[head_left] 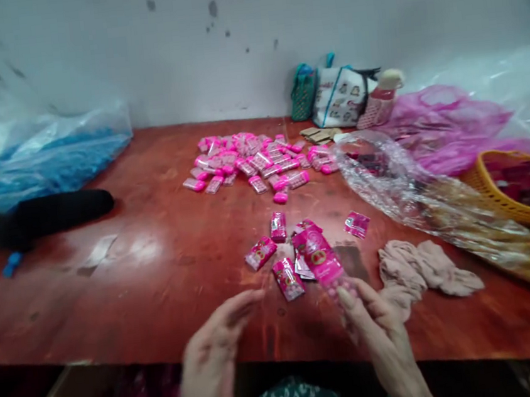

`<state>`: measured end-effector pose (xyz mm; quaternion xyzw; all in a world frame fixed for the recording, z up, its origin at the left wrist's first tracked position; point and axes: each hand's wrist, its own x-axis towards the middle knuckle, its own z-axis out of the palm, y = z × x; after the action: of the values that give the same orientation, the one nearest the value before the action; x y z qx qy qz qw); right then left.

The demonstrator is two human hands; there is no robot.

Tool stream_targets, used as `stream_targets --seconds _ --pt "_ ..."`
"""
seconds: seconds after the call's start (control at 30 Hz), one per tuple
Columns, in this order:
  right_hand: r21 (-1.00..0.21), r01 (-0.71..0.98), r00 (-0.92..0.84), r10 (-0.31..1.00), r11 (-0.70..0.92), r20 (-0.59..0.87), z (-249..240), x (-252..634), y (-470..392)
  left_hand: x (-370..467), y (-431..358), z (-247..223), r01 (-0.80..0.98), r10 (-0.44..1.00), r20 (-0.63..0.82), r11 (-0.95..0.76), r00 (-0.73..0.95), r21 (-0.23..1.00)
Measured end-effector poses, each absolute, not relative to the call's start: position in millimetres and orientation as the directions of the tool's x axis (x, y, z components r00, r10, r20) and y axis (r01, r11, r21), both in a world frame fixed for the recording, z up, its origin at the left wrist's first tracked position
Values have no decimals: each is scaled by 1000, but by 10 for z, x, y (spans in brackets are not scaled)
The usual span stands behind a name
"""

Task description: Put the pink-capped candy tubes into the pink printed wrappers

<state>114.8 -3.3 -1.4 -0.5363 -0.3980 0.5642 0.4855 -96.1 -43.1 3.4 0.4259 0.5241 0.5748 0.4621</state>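
Note:
Between the thumb and fingers of my right hand (377, 325) is a pink printed packet (318, 256), held up over the table with its lower end in the grip. My left hand (214, 349) is empty at the table's front edge, fingers stretched toward the middle and slightly blurred. Beyond the hands lie several pink printed packs, among them one nearest me (288, 279), one to the left (260, 253) and one farther back (278, 227). A flat pink wrapper (357, 224) rests to the right. Farther off is a heap of small clear containers with pink caps (261, 160).
A crumpled beige cloth (410, 271) lies right of my right hand. A yellow basket (485, 181) and clear plastic (387, 192) fill the right side. Bags (337, 96) and a bottle (380, 101) stand by the wall. A black-sleeved arm (62, 209) and blue plastic-wrapped material (47, 158) are at left.

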Motion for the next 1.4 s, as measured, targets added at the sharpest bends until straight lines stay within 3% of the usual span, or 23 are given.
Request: stream_targets --seconds 0.07,0.1,0.23,0.6,0.8,1.0,1.23,1.4 --pt "-968 -152 3 979 -199 -202 46 1155 -100 -419 -138 192 -385 993 -121 111 -2 916" --pt "-971 -155 -3 983 -183 -185 61 1163 -126 -213 -41 240 -485 989 -148 139 20 863" --pt "-996 -29 19 996 -88 -89 56 1187 -189 176 120 280 -658 971 -237 204 40 725" --pt "-973 213 107 988 85 109 -86 1177 -193 413 111 257 -622 838 -530 486 130 614" --pt "-993 118 171 985 1 21 -79 1172 -295 507 25 258 -613 828 -506 534 241 582" --pt "-999 0 158 987 -33 -32 -85 1188 -231 524 -33 242 -670 861 -488 446 141 593" --pt "-907 -394 -2 987 -146 -158 -118 1185 -157 391 60 197 -650 886 -444 416 132 636" --pt "-988 -134 144 985 -80 -99 -98 1151 -247 501 -3 140 -610 916 -394 353 73 709"
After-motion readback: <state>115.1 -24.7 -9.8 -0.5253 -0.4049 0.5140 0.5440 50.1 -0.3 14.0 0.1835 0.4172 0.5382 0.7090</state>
